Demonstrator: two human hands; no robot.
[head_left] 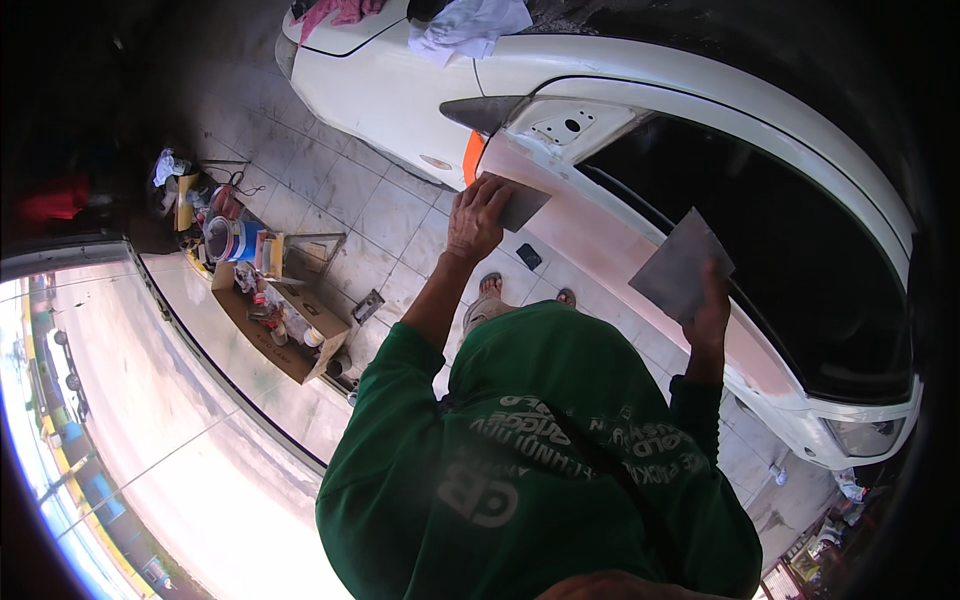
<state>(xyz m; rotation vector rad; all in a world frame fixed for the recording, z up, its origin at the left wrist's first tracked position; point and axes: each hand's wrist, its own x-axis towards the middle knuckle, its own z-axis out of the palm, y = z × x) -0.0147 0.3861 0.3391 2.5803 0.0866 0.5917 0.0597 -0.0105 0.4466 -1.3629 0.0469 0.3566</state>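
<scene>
My left hand (475,215) is closed on a thin dark-grey flat sheet (522,205), which lies over the front part of a car door (595,215). The door is white with a dull pinkish patch along it. In my right hand (710,300) is a larger grey square plate (675,270), gripped by its near edge and held tilted in front of the dark side window (790,250). Whether the pieces are metal, plastic or sandpaper cannot be told. A strip of orange (472,157) shows at the door's front edge, just past my left fingers.
The white car (390,90) runs along the front and right, cloths (470,28) on its hood. A dark phone-like object (529,256) lies on the tiled floor by my feet. To the left stand a cardboard box (262,345) of bottles and cans and a blue bucket (240,242).
</scene>
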